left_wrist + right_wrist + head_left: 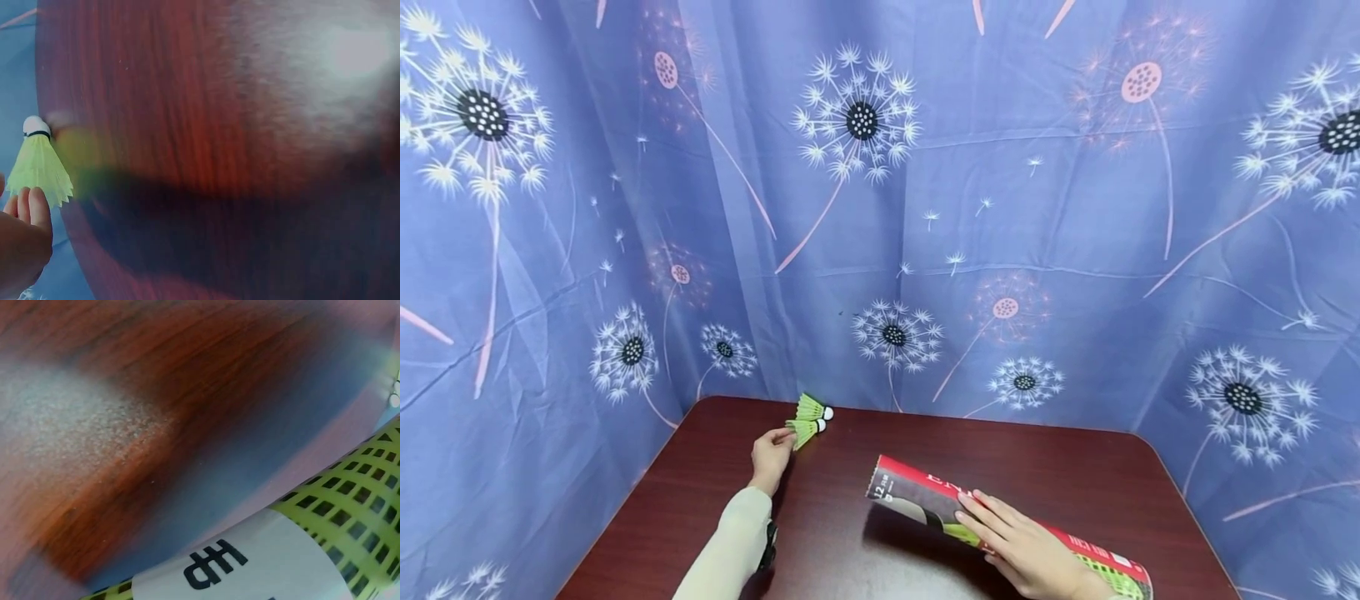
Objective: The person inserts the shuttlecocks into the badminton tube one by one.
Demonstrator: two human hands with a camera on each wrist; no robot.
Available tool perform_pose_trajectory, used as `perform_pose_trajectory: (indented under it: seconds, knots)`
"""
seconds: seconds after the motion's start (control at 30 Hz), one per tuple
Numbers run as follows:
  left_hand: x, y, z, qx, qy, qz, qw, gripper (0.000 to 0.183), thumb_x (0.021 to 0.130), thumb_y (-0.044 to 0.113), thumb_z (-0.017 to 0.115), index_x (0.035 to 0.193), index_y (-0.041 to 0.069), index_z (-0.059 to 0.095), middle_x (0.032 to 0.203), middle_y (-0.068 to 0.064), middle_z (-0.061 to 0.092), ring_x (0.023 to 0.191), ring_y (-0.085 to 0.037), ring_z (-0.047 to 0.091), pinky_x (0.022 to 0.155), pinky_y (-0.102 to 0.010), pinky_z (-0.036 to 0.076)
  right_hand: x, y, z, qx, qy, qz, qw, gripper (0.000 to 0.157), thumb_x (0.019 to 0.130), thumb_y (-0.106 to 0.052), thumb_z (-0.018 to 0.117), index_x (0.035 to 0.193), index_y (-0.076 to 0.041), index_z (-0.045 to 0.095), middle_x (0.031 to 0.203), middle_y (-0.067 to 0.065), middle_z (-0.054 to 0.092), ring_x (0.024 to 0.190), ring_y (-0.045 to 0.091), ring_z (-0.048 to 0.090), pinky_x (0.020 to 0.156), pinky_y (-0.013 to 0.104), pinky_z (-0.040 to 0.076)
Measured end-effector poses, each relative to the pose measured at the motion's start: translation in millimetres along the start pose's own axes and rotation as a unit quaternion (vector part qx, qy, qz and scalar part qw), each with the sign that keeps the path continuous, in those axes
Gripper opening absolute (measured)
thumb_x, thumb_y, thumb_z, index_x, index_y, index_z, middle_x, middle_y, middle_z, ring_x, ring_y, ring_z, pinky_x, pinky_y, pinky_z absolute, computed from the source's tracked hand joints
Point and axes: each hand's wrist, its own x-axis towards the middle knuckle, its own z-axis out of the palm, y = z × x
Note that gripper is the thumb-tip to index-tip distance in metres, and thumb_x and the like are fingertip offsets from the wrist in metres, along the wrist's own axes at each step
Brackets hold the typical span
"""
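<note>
Near the far left part of the table, my left hand (771, 458) pinches the feather skirt of a yellow-green shuttlecock (805, 432), its white cork pointing right. A second shuttlecock (810, 407) lies just behind it, close to the table's back edge. In the left wrist view, the fingers of my left hand (28, 231) are at the skirt of a shuttlecock (39, 165). My right hand (1026, 542) grips a red and grey shuttlecock tube (917, 492) from above, slanting above the table with one end to the left. The right wrist view shows its printed side (337, 519) close up.
A dark reddish-brown table (842, 533) with rounded back corners carries everything. A blue curtain (820, 333) with dandelion prints hangs behind it and along both sides. Light glares off the tabletop near the front middle.
</note>
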Motion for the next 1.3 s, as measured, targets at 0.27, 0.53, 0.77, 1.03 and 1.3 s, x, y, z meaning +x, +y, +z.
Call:
perform_pose_trajectory:
  seconds: [0.27, 0.53, 0.77, 1.03, 1.3]
  knots:
    - [2.2, -5.4, 17.3, 0.058, 0.023, 0.019, 0.9979, 0.019, 0.082, 0.007, 0.073, 0.093, -0.007, 0.071, 0.083, -0.019, 0.071, 0.087, -0.039, 0.064, 0.085, -0.045, 0.048, 0.8, 0.1, 0.0, -0.001, 0.005, -0.009, 1.0, 0.053, 0.096, -0.024, 0.054, 0.143, -0.001, 0.041, 0.15, 0.018, 0.036, 0.131, 0.038, 0.041, 0.116, 0.027, 0.014]
    - [-7.8, -5.7, 18.0, 0.065, 0.051, 0.028, 0.9962, 0.012, 0.079, 0.003, 0.074, 0.088, -0.005, 0.072, 0.079, -0.019, 0.07, 0.084, -0.042, 0.06, 0.083, -0.048, 0.046, -0.3, -1.1, -1.3, -0.01, -0.003, -0.001, 1.0, 0.051, 0.102, -0.031, 0.042, 0.144, -0.003, 0.04, 0.15, 0.017, 0.036, 0.131, 0.037, 0.04, 0.116, 0.025, 0.011]
    - [-12.9, -7.3, 11.3, 0.056, 0.045, 0.079, 0.9943, 0.006, 0.079, 0.001, 0.074, 0.084, -0.003, 0.074, 0.077, -0.016, 0.07, 0.077, -0.036, 0.063, 0.077, -0.046, 0.048, -1.5, 0.6, -2.6, -0.009, -0.001, -0.001, 1.0, 0.052, 0.1, -0.028, 0.046, 0.144, -0.002, 0.04, 0.15, 0.018, 0.036, 0.132, 0.037, 0.04, 0.116, 0.026, 0.011]
    - [-18.0, -7.4, 4.6, 0.011, -0.012, 0.095, 0.9953, 0.005, 0.081, 0.004, 0.075, 0.083, -0.001, 0.074, 0.076, -0.012, 0.07, 0.068, -0.015, 0.06, 0.066, -0.027, 0.047, 0.1, 1.2, -4.6, -0.005, -0.004, 0.001, 1.0, 0.055, 0.096, -0.025, 0.054, 0.145, -0.003, 0.04, 0.151, 0.017, 0.035, 0.135, 0.035, 0.036, 0.116, 0.026, 0.012]
    - [-22.1, -6.0, -3.4, -0.12, -0.126, 0.113, 0.9783, 0.01, 0.085, 0.0, 0.07, 0.089, -0.009, 0.07, 0.077, -0.017, 0.069, 0.065, -0.01, 0.061, 0.06, -0.026, 0.054, 2.1, 1.2, -4.4, -0.01, -0.001, -0.005, 1.0, 0.051, 0.101, -0.028, 0.045, 0.144, -0.002, 0.041, 0.151, 0.018, 0.035, 0.133, 0.035, 0.039, 0.116, 0.029, 0.013]
